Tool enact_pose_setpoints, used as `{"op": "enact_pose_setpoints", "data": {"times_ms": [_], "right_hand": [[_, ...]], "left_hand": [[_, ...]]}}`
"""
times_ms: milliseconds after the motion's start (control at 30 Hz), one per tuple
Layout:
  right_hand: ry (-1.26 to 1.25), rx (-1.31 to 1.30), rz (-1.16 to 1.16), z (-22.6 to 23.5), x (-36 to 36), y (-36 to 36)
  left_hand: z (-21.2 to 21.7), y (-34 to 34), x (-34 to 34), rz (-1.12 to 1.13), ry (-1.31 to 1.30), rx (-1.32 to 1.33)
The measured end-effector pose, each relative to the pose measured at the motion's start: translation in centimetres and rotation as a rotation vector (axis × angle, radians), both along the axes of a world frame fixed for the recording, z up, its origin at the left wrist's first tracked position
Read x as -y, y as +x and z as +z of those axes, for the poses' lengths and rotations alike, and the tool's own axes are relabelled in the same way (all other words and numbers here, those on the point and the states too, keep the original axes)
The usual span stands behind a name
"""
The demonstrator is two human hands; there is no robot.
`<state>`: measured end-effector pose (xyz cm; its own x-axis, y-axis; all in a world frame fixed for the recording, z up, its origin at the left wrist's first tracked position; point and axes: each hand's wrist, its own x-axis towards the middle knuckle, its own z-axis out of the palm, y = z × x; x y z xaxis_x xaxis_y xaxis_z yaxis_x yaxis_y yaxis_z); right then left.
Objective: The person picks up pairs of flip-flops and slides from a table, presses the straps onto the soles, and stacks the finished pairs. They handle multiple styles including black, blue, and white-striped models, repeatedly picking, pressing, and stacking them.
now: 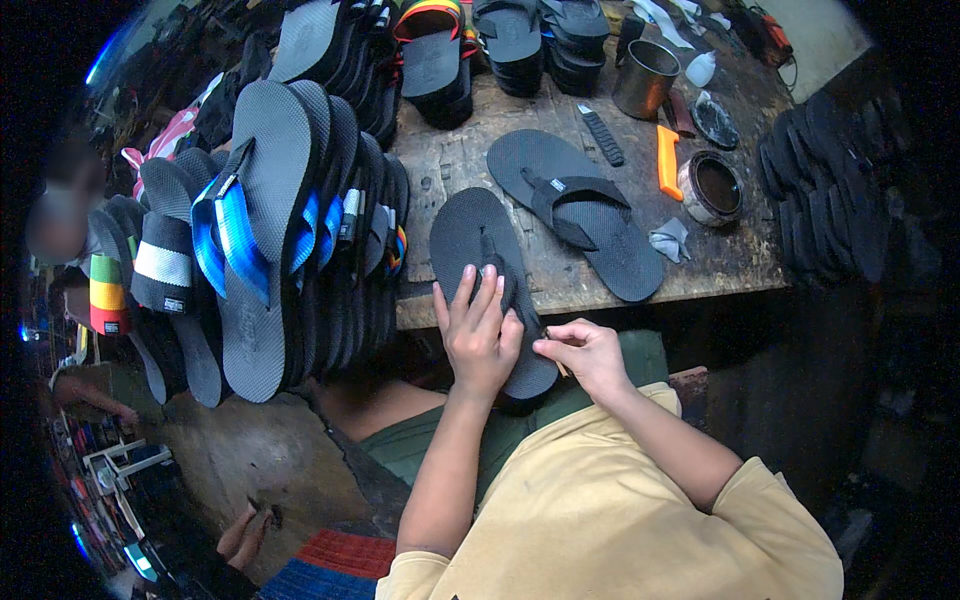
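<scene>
A black flip-flop (pixel 462 220) lies partly over the near edge of the bench, its heel end reaching toward my lap. My left hand (pixel 482 330) rests on it with fingers stretched out across the strap, pressing from above. At the right rim of the sole, my right hand (pixel 585 358) is pinched closed. A thin tan end pokes out below its fingertips, but what it holds is too small to name. Beyond my hands sits a second black flip-flop (pixel 622 252) with a black strap, sole down.
Stacked flip-flops (pixel 262 170) crowd the left, several with coloured straps. A black-handled cutter (pixel 602 138), orange-handled tool (pixel 668 165), round tin (pixel 710 190) and metal cup (pixel 645 80) stand at the right of the wooden bench (pixel 440 150). Dark soles (pixel 825 190) are piled far right.
</scene>
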<state>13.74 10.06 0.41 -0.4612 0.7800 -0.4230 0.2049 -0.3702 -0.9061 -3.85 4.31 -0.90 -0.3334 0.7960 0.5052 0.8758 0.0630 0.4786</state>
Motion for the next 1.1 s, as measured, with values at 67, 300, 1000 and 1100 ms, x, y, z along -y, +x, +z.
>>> {"op": "enact_pose_setpoints", "data": {"times_ms": [67, 300, 1000, 1100], "right_hand": [[0.02, 0.018, 0.015, 0.2, 0.1, -0.1], [-0.034, 0.018, -0.047, -0.2, 0.6, 0.1], [0.181, -0.144, -0.2, 1.9, -0.2, 2.0], [0.562, -0.095, -0.285, 3.8, -5.4, 3.1]], "left_hand": [[0.1, 0.0, 0.0, -0.004, 0.005, 0.003], [0.2, 0.5, 0.3, 0.009, 0.017, 0.021], [2.5, 3.4, 0.8, 0.184, -0.242, -0.016], [3.0, 5.0, 0.6, 0.203, -0.374, -0.103]]}}
